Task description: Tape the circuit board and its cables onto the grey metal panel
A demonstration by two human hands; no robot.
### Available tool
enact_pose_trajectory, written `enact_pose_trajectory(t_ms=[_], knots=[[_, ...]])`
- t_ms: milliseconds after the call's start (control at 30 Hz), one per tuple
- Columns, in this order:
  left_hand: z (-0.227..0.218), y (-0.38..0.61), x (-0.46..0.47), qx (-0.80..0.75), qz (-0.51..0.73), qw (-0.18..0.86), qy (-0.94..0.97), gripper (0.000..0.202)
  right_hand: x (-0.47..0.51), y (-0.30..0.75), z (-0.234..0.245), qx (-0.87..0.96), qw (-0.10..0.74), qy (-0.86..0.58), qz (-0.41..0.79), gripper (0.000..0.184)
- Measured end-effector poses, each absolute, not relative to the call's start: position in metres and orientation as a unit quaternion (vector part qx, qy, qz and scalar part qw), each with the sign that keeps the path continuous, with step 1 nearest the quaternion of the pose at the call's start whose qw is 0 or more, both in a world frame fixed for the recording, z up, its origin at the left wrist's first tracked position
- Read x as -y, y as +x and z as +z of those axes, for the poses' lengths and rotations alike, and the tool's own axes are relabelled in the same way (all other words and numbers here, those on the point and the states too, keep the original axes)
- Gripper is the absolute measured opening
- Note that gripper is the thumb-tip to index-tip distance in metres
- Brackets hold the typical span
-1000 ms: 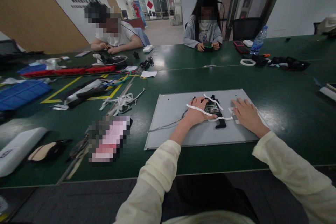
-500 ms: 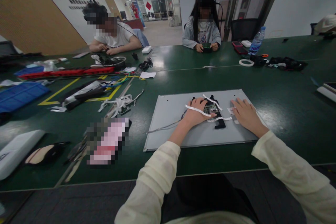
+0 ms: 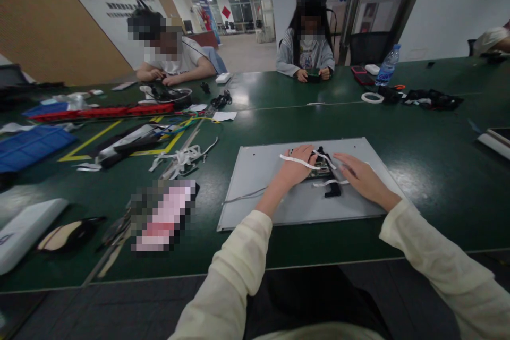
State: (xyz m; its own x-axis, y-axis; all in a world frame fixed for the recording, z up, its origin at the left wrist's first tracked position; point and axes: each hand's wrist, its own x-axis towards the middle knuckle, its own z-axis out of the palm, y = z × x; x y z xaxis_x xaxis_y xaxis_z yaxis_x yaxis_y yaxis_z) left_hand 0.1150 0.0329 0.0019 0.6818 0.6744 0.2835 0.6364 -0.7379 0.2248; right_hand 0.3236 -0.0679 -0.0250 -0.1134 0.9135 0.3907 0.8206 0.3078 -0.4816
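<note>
A black bracket-like device with a circuit board (image 3: pixel 321 170) lies on a light grey panel (image 3: pixel 247 180). My left hand (image 3: pixel 297 167) rests over its left part, fingers stretched across it and covering much of it. One white strip (image 3: pixel 298 161) runs across the back of that hand. A second white strip (image 3: pixel 325 157) crosses the upper right of the device, and a third white strip (image 3: pixel 332 183) lies across its lower arm. Beside the device's right edge is my right hand (image 3: pixel 362 178), fingers extended and fingertips close to the second strip; whether they touch it I cannot tell.
A grey cable (image 3: pixel 245 196) runs left from the device. Tangled white strips (image 3: pixel 185 159) and a blurred phone (image 3: pixel 165 215) lie left of the panel. Across the table sit two people, near a water bottle (image 3: pixel 388 66) and a white tape roll (image 3: pixel 372 98). A blue tray (image 3: pixel 35 143) stands left.
My right hand has shifted left, from the panel's right part to the device's edge, and its fingers have drawn closer together. My left hand stays on the device, its thumb now less visible.
</note>
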Motion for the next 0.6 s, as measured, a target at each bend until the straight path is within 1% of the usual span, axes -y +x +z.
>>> enact_pose_trajectory(t_ms=[233,467,600], knots=[[-0.003,0.127,-0.045,-0.357,0.139,0.064,0.922,0.035,0.073,0.315,-0.025,0.768,0.256,-0.582,0.083,0.052],[-0.003,0.129,-0.039,-0.368,0.136,0.065,0.917,0.033,0.079,0.31,-0.022,0.776,0.179,-0.604,0.023,0.053],[0.001,0.131,-0.036,-0.38,0.121,0.067,0.915,0.034,0.082,0.31,-0.019,0.79,0.163,-0.59,-0.004,0.053]])
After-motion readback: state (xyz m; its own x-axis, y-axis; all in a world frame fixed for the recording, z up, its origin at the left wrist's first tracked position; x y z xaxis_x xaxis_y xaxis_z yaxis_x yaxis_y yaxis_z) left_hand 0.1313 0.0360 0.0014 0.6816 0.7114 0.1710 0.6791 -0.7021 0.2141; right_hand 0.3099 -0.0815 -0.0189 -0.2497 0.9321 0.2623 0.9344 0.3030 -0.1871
